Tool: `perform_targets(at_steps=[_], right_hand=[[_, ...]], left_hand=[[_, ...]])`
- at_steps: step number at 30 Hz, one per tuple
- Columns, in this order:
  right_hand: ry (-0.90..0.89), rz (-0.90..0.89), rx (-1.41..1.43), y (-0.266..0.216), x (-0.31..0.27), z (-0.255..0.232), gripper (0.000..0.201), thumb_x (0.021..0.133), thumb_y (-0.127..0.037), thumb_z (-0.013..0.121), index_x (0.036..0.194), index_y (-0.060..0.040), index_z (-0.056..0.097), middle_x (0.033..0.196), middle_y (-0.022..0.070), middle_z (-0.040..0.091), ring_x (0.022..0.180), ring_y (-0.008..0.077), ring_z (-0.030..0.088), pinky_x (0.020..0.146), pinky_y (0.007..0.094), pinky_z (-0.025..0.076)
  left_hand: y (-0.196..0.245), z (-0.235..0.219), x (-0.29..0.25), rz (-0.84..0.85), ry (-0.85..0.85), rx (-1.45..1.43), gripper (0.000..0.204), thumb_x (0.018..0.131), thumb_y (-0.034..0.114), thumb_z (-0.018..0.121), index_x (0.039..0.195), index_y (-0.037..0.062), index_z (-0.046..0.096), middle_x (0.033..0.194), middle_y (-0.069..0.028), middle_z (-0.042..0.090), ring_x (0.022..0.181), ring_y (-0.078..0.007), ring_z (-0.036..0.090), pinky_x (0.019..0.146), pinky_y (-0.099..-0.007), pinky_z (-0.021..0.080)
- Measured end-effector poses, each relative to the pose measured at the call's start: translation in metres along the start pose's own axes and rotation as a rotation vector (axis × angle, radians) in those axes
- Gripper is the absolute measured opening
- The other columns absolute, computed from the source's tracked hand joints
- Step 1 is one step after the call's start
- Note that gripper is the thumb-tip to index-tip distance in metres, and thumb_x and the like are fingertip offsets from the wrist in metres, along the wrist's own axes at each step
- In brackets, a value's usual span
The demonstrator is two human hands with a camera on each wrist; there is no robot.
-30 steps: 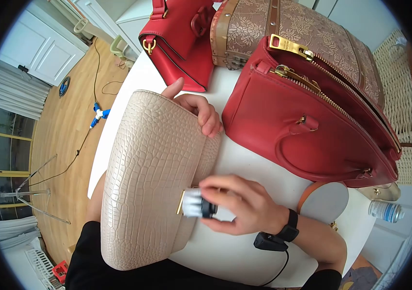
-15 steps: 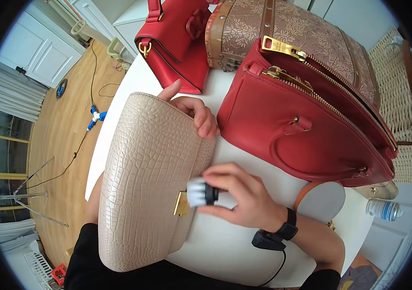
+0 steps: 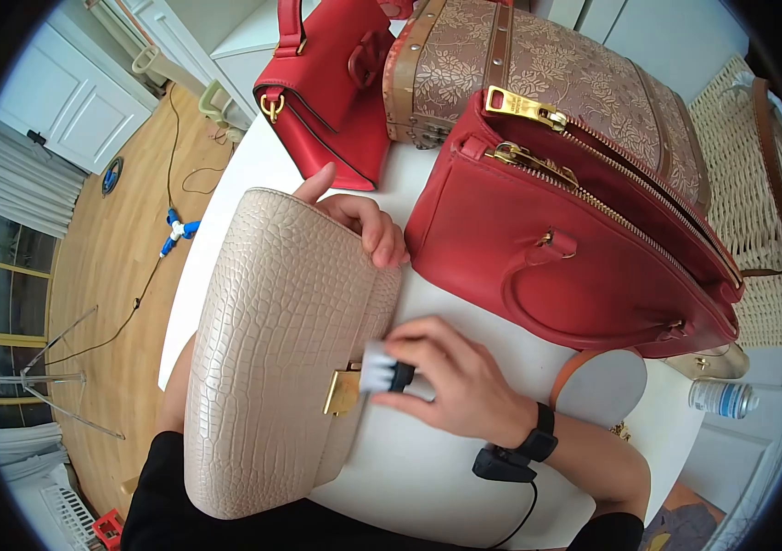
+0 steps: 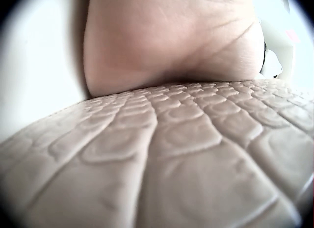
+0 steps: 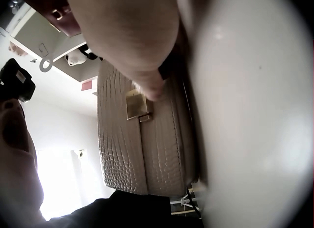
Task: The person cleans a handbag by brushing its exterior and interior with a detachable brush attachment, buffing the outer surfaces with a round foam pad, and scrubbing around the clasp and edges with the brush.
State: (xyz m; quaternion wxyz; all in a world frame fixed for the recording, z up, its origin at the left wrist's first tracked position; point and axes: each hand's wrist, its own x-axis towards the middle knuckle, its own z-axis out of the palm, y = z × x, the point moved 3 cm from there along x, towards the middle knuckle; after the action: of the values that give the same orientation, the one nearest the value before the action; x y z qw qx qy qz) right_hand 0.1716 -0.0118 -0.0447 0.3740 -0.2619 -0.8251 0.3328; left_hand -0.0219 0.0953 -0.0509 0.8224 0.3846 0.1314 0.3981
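A cream crocodile-textured bag (image 3: 271, 349) stands tilted at the table's near left edge, a gold clasp (image 3: 342, 392) on its side. The left hand (image 3: 360, 220) curls over its far end, fingers on the clasp side; in the left wrist view the palm (image 4: 171, 41) lies against the textured surface (image 4: 196, 164). Between thumb and fingers the right hand (image 3: 464, 381) pinches a small brush (image 3: 382, 368) with white bristles and a black back, right beside the clasp. The right wrist view shows the gold clasp (image 5: 137, 105) below the fingertips; the brush is mostly hidden there.
A large red handbag (image 3: 547, 230) and a smaller red bag (image 3: 331, 101) stand beyond the hands, with a patterned trunk (image 3: 547, 83) behind. At the right are a round grey-topped piece (image 3: 602, 387), a can (image 3: 723, 399) and a wicker basket (image 3: 749, 184).
The brush has moved from over the clasp to its upper right side, uncovering the clasp. The left hand keeps its hold on the bag. The head view has shifted slightly.
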Motion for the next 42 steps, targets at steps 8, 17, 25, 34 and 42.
perform_targets(at_steps=[8,17,25,34,42], right_hand=[[0.154,-0.098,0.099,-0.007,0.000,-0.010,0.061,0.080,-0.034,0.089,0.124,-0.0033,0.059,0.117,0.0111,0.062,0.086,0.0254,0.069,0.071,0.0347,0.060],[0.027,0.018,0.084,-0.005,0.002,-0.003,0.050,0.082,-0.028,0.088,0.120,-0.0043,0.065,0.111,0.0089,0.059,0.086,0.0231,0.066,0.074,0.0351,0.058],[0.135,-0.102,0.037,-0.015,0.003,-0.006,0.052,0.079,-0.027,0.090,0.119,-0.0052,0.064,0.114,0.0116,0.064,0.091,0.0256,0.069,0.076,0.0357,0.060],[0.158,0.133,0.058,0.003,-0.002,-0.003,0.054,0.077,-0.021,0.091,0.117,-0.0028,0.060,0.111,0.0146,0.062,0.092,0.0316,0.066,0.077,0.0390,0.057],[0.114,-0.137,0.202,-0.008,0.003,-0.002,0.057,0.075,-0.022,0.093,0.121,-0.0028,0.064,0.114,0.0126,0.065,0.089,0.0260,0.069,0.074,0.0350,0.060]], left_hand=[[-0.003,-0.002,0.003,0.019,-0.035,0.011,0.083,0.110,0.056,0.007,0.077,0.0042,0.063,0.077,-0.0124,0.063,0.090,-0.0304,0.060,0.102,-0.0479,0.045],[-0.002,0.000,0.001,0.040,-0.017,0.002,0.082,0.111,0.055,0.010,0.078,0.0035,0.064,0.077,-0.0127,0.063,0.091,-0.0303,0.059,0.101,-0.0464,0.043],[-0.001,0.002,0.001,0.030,0.000,0.023,0.081,0.111,0.053,0.010,0.076,0.0038,0.063,0.077,-0.0123,0.063,0.090,-0.0302,0.058,0.102,-0.0455,0.043],[-0.003,-0.005,-0.001,0.032,-0.042,0.022,0.076,0.111,0.052,0.011,0.078,0.0055,0.061,0.080,-0.0118,0.061,0.098,-0.0301,0.055,0.106,-0.0463,0.042],[-0.008,-0.013,0.001,0.061,-0.099,0.000,0.067,0.110,0.048,0.014,0.076,0.0103,0.058,0.085,-0.0075,0.061,0.105,-0.0300,0.054,0.111,-0.0471,0.041]])
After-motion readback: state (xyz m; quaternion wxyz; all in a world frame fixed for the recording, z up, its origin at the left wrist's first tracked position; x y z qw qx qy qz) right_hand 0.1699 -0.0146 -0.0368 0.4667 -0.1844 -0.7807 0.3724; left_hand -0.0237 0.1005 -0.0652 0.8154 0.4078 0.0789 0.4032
